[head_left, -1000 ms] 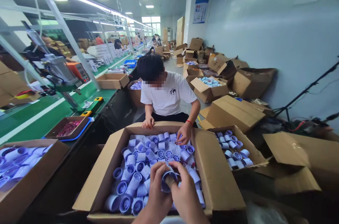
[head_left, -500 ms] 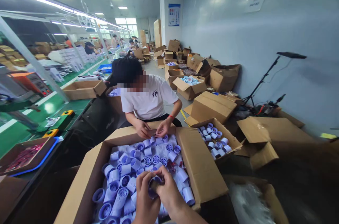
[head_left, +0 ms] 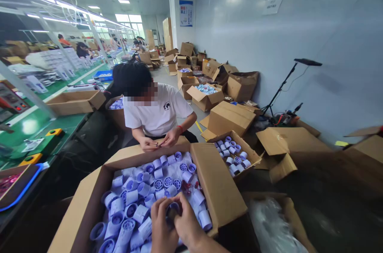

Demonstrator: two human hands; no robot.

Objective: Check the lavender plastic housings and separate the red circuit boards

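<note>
Between both my hands, over the near side of a large open carton (head_left: 216,189), is a lavender plastic cylinder (head_left: 173,207), its round opening facing up. My left hand (head_left: 163,221) wraps its fingers round one side of it. My right hand (head_left: 188,221) closes on the other side, its thumb over or inside the opening; what the thumb touches there is hidden. Below lie many loose lavender cylinders (head_left: 140,214), some with spoked ends. Small clear red pieces (head_left: 188,187) sit among them at the right of the carton.
Across the carton, a co-worker (head_left: 158,113) holds something small in both hands. A smaller box of cylinders (head_left: 253,157) stands at right, with a carton holding clear plastic bags (head_left: 273,221) nearer. At left runs a green workbench (head_left: 38,125).
My view has turned slightly right, so the scene shifts left. Both hands stay on the cylinder. The co-worker's hands have come lower, near the carton's far edge.
</note>
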